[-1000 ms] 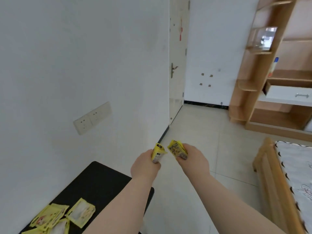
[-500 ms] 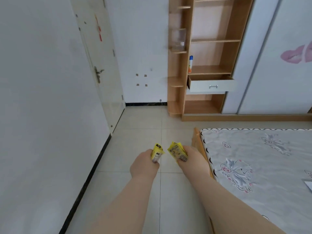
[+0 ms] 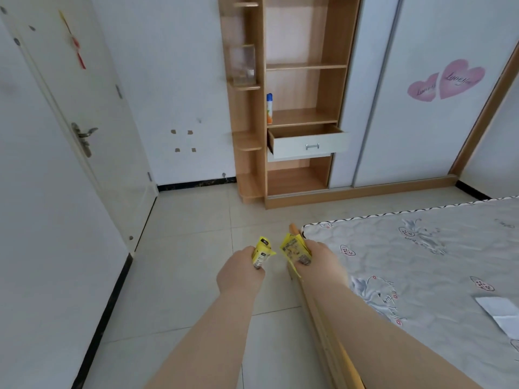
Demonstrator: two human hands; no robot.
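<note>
My left hand (image 3: pixel 240 273) grips a small bunch of yellow packets (image 3: pixel 261 251), their tops sticking up out of the fist. A second bunch of yellow packets (image 3: pixel 294 249) is held in my right hand (image 3: pixel 320 262), fanned slightly. Both hands are stretched out in front of me at waist height, close together, above the tiled floor and the corner of the bed. How many packets each hand holds cannot be told.
A bed with a grey patterned mattress (image 3: pixel 421 262) and wooden frame (image 3: pixel 323 327) lies at the right. Ahead stands a wooden shelf unit (image 3: pixel 300 66) with an open white drawer (image 3: pixel 309 144) and a spray can (image 3: pixel 269 108). A closed door (image 3: pixel 84 122) is at the left.
The view has swung right from the wall and black table to the shelf unit, wardrobe and bed. Both hands keep the same grip on their packets.
</note>
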